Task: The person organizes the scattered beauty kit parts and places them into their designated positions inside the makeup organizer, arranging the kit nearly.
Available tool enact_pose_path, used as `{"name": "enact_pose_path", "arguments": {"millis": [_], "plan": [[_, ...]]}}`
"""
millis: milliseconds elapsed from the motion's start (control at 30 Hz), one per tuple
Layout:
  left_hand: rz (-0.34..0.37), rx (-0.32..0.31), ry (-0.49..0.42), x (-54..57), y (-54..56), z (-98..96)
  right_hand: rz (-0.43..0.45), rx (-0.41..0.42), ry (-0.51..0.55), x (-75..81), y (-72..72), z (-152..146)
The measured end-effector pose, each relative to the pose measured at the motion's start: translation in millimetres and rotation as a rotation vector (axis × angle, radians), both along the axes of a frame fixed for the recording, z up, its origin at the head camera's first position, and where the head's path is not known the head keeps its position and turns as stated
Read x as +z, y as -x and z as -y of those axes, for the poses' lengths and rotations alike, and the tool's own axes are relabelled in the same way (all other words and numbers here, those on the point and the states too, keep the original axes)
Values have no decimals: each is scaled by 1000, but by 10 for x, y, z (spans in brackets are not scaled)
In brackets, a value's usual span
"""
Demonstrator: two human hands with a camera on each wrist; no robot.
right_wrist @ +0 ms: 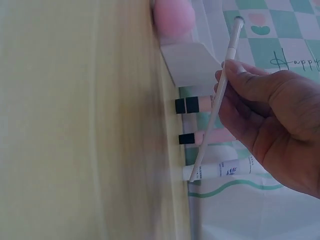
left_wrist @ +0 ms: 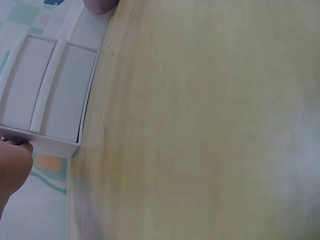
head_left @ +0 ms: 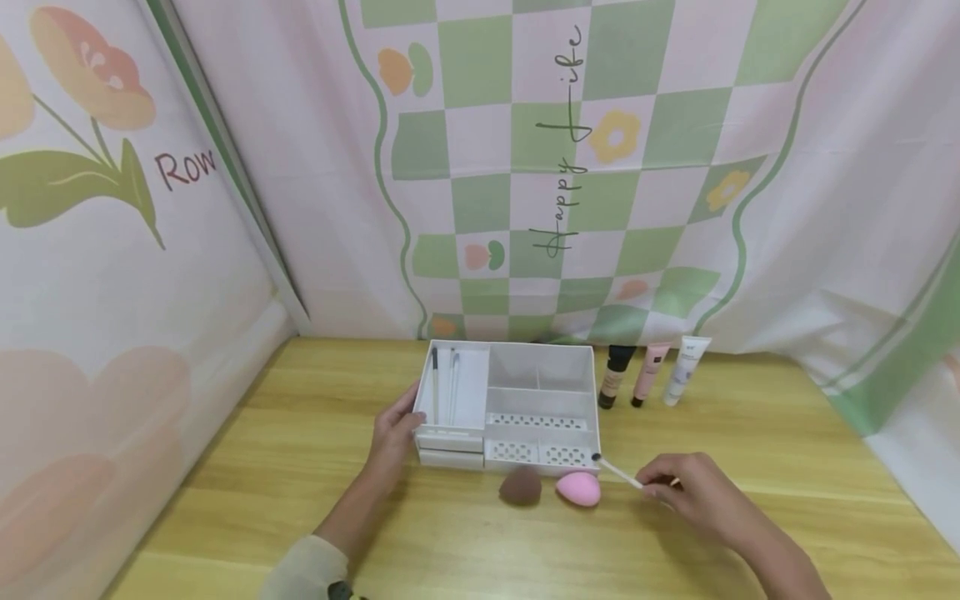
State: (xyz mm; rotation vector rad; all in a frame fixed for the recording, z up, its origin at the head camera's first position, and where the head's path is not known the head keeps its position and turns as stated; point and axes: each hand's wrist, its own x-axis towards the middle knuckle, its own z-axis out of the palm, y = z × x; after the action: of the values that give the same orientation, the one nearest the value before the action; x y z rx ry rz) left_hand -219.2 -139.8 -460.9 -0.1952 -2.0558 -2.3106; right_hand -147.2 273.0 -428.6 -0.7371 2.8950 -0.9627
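My right hand (head_left: 693,496) pinches a slim white makeup brush (head_left: 621,475) between thumb and fingertips. The brush's small dark tip points left, near the front right corner of a white desk organizer (head_left: 450,446). In the right wrist view the brush (right_wrist: 215,107) slants across the fingers, its handle end free. My left hand (head_left: 393,429) grips the organizer's left side, thumb at its edge; its fingers are partly hidden in the left wrist view. Two more brushes, one dark-tipped brush (head_left: 435,387) and one pale brush (head_left: 453,383), lie in the left top tray.
A brown makeup sponge (head_left: 521,487) and a pink makeup sponge (head_left: 579,489) lie before the organizer. To its right stand a black-capped tube (head_left: 615,377), a pink tube (head_left: 649,375) and a white tube (head_left: 686,371). A patterned curtain hangs behind the wooden table (head_left: 285,433).
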Motion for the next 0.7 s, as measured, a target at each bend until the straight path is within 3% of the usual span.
{"name": "enact_pose_path", "arguments": {"millis": [233,700], "plan": [[8,1,-1,2,2,2,-71,39,9,159,116,176],[-1,-2,17,-14,9,7,-106,66,-14,459,350,555]]}}
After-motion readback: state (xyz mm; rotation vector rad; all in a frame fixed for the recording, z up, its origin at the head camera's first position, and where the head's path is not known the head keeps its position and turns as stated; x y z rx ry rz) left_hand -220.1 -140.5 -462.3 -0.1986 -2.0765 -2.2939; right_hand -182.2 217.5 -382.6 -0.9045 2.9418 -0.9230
